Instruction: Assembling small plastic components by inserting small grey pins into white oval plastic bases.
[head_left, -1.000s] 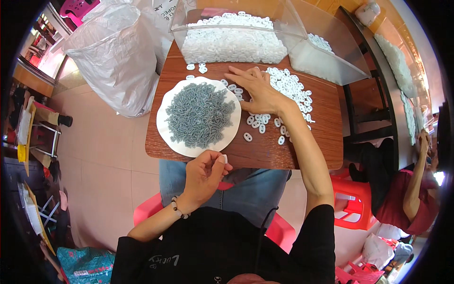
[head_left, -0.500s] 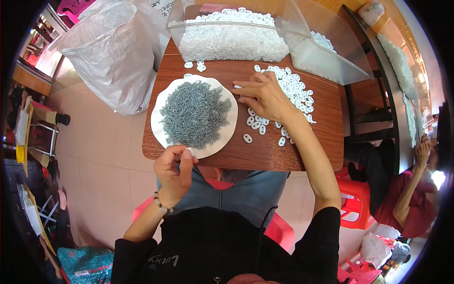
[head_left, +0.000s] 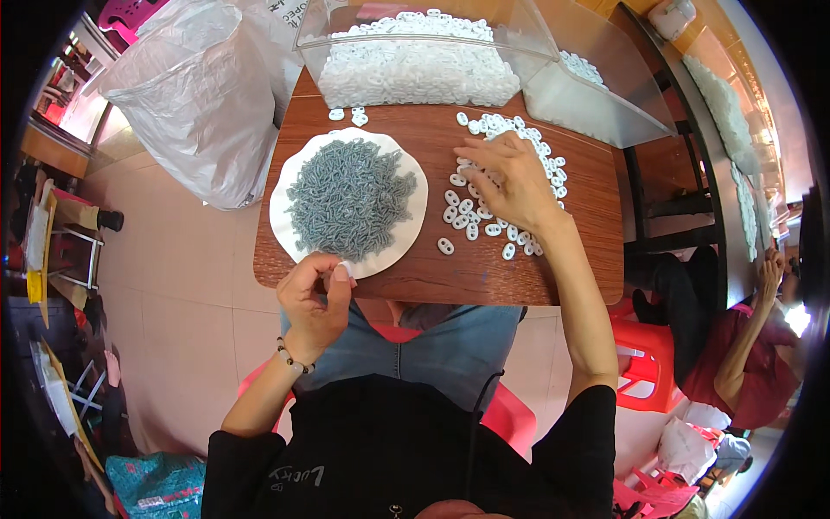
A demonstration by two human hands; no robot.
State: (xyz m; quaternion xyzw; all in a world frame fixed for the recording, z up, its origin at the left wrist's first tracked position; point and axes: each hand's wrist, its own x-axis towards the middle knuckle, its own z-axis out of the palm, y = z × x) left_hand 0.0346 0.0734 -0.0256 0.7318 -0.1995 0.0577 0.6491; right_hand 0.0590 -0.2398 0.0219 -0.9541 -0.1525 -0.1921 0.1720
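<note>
My left hand is closed in a pinch at the near edge of a white scalloped plate. A small white plastic piece shows between its thumb and fingers. Heaped on the plate are many thin grey spring-like pieces. To the right, my right hand hovers over a loose pile of white oval two-hole pieces, fingers apart. I see nothing held in it, though the hand hides part of the pile.
Clear plastic bins of white pieces line the far side of the brown wooden table. Several loose white pieces lie behind the plate. A large white sack stands at left. Another person sits at far right.
My right hand has moved right, from the plate's edge to above the pile, and its fingers have spread. The white piece at its fingertips no longer shows there. My left hand keeps its pinch.
</note>
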